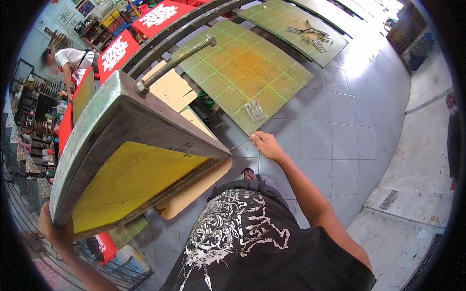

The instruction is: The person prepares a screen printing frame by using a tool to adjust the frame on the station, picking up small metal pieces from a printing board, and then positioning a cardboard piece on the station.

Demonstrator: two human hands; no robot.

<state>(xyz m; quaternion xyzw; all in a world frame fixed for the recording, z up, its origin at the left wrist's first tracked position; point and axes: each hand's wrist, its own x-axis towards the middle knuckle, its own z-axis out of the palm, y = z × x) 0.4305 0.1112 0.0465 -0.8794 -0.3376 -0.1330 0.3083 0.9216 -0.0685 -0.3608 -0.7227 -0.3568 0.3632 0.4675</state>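
Observation:
A screen printing frame [141,109] stands tilted up on my left, its thick metal sides around a yellow mesh [133,182]. My left hand [57,230] is wrapped around its lower left edge; part of the fingers is hidden behind it. A long threaded bolt [179,63] juts from the top side, and a thinner bolt [238,144] sticks out at the right corner. My right hand [266,145] is closed in a pinch beside that thinner bolt, at the near corner of a green gridded board [242,68]. What its fingertips grip, if anything, cannot be made out.
A metal plate [255,111] sits on the green board. Another board [296,29] carries tools and loose hardware. Red printed cloths [116,54] lie on boards along the far left, where another person [75,60] bends over. Grey floor tiles [335,111] extend to a right-hand ledge [412,189].

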